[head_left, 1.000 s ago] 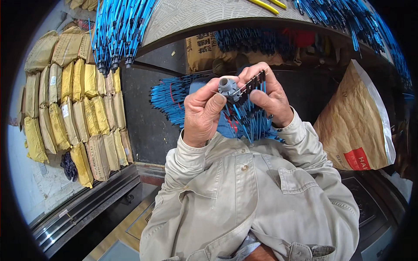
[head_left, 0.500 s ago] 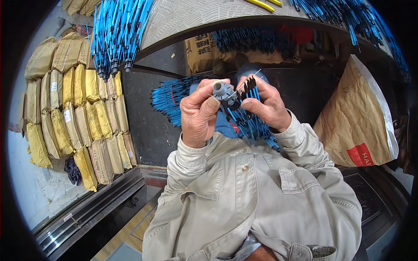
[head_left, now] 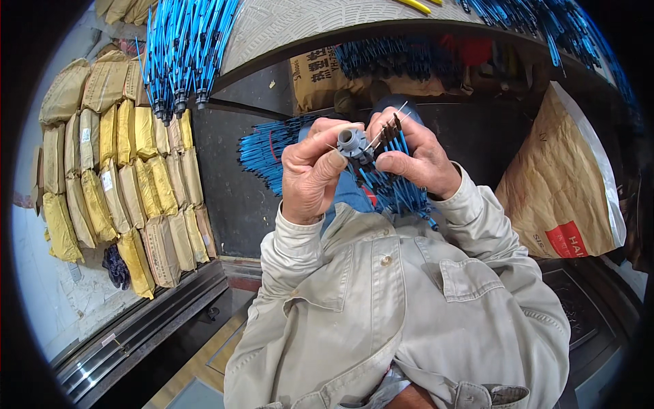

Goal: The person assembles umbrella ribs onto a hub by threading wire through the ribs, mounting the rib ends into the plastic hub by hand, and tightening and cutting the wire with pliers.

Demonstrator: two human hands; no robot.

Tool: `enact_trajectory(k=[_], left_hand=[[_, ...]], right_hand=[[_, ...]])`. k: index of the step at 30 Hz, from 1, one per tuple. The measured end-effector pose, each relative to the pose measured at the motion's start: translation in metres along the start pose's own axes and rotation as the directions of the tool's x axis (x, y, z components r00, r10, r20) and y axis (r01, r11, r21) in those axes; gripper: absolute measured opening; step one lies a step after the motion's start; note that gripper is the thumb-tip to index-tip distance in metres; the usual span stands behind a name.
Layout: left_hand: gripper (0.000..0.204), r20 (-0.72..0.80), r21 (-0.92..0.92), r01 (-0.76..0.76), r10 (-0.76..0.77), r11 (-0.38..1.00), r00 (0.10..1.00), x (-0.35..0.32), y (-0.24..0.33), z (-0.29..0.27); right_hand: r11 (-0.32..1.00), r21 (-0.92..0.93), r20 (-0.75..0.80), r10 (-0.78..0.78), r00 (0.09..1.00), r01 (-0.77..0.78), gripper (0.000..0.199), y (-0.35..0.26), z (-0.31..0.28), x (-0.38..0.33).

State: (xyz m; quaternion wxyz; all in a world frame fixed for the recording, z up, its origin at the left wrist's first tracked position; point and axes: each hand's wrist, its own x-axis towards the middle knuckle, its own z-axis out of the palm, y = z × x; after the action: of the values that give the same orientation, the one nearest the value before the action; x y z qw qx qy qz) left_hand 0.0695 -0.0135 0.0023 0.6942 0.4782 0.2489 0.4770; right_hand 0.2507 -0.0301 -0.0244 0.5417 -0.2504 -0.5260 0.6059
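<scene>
My left hand [head_left: 310, 172] pinches a grey plastic hub [head_left: 353, 142], a short hollow fitting with a round opening facing up and small sockets round its side. Close beside it, my right hand [head_left: 421, 158] is closed round a bunch of thin blue rods with black ends [head_left: 395, 140]. The rods hang down over my lap. Thin pale wires or strands [head_left: 387, 129] stick out between the two hands, near the hub's edge. My fingers hide where the rods and the hub meet, so I cannot tell whether they are joined.
Another bundle of blue rods [head_left: 262, 153] lies left of my lap. A curved grey table [head_left: 300, 24] across the front carries more blue rod bunches [head_left: 187, 54] and a yellow tool handle [head_left: 413, 5]. Stacked paper packets [head_left: 126, 191] are at the left, a large paper sack [head_left: 558, 177] at the right.
My right hand's fingers have shifted slightly in toward the hub, and the pale wires stand more upright. My left hand keeps its hold on the hub.
</scene>
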Motion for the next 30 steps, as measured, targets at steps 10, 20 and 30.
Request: enact_trajectory(k=[10, 20, 30], left_hand=[[0.037, 0.014, -0.060, 0.034, -0.033, 0.998, 0.999, -0.003, 0.004, -0.001], [0.034, 0.216, -0.045, 0.035, -0.024, 0.998, 0.976, 0.005, 0.001, -0.012], [0.041, 0.180, 0.018, 0.076, -0.078, 0.997, 0.981, 0.002, 0.008, 0.000]], right_hand=[[0.981, -0.188, 0.086, 0.073, 0.994, -0.056, 0.026, -0.018, -0.002, -0.001], [0.965, 0.149, 0.136, 0.197, 0.971, -0.217, 0.036, -0.003, -0.002, 0.003], [0.949, 0.247, 0.183, 0.150, 0.972, -0.193, 0.031, -0.003, 0.002, 0.004]])
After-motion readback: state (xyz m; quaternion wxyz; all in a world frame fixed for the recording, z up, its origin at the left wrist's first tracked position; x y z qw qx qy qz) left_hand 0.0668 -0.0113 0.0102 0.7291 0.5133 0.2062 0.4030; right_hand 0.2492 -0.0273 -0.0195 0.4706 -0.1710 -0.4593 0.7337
